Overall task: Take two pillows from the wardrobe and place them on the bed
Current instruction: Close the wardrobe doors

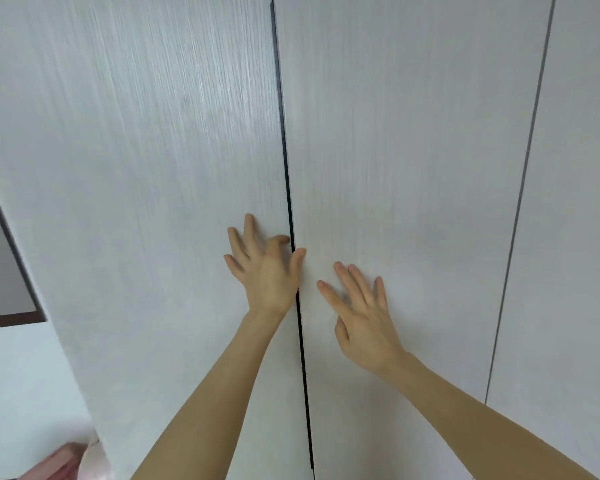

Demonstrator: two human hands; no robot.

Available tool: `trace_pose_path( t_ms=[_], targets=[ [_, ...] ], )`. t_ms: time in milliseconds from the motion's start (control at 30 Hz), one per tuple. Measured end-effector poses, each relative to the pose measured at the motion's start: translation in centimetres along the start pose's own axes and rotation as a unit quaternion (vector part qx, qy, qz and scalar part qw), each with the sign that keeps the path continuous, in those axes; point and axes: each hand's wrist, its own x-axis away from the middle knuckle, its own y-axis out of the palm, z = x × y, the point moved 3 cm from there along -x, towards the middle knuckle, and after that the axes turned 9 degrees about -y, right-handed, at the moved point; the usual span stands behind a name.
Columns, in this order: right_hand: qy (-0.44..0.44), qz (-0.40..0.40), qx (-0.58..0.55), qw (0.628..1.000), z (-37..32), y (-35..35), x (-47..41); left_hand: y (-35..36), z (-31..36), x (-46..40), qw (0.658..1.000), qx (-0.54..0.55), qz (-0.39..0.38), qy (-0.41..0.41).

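A tall white wardrobe fills the view, its doors closed. My left hand (264,268) lies on the left door (146,202), fingers spread, with the index finger and thumb curled at the dark gap (288,188) between the doors. Flat on the right door (402,168) rests my right hand (361,317), fingers apart, just right of the gap. Neither hand holds anything. No pillow and no bed can be seen; the wardrobe's inside is hidden.
A third door panel (579,237) stands further right behind another seam. To the left is a white wall with a dark-framed panel (0,271). Something pink (66,462) shows at the bottom left corner.
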Motion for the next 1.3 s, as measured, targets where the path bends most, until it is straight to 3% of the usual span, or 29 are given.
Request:
trace_pose_path(
  t_ms=[233,500,733,867,967,1100,1200,1300],
  targets=[
    [-0.012,-0.007,0.015,1.0,1.1,0.9,-0.2,1.0,0.1,-0.3,0.997,0.055,0.045,-0.026],
    [-0.015,-0.012,0.034,0.999,1.8,2.4,0.2,0.8,-0.2,-0.2,0.997,0.031,0.076,-0.007],
    [-0.021,-0.102,0.097,0.99,2.7,3.5,-0.3,2.0,-1.4,1.2,0.989,-0.134,0.058,0.018],
    [-0.016,-0.117,0.08,0.99,2.7,3.7,-0.4,2.2,-2.7,3.0,0.981,-0.193,-0.005,0.003],
    [-0.011,-0.086,-0.027,0.996,1.6,3.0,0.4,1.4,-4.3,6.5,0.982,-0.174,-0.043,-0.062],
    [-0.067,-0.05,-0.235,0.968,-3.4,3.3,4.6,-2.5,-7.6,14.5,0.975,-0.147,-0.007,-0.166],
    [-0.112,-0.133,-0.364,0.915,-9.5,4.6,9.6,-7.7,-10.5,22.7,0.952,-0.139,0.044,-0.268],
    [-0.184,-0.235,-0.43,0.852,-17.1,5.4,14.6,-13.9,-13.1,32.3,0.903,-0.16,0.109,-0.383]
  ],
)
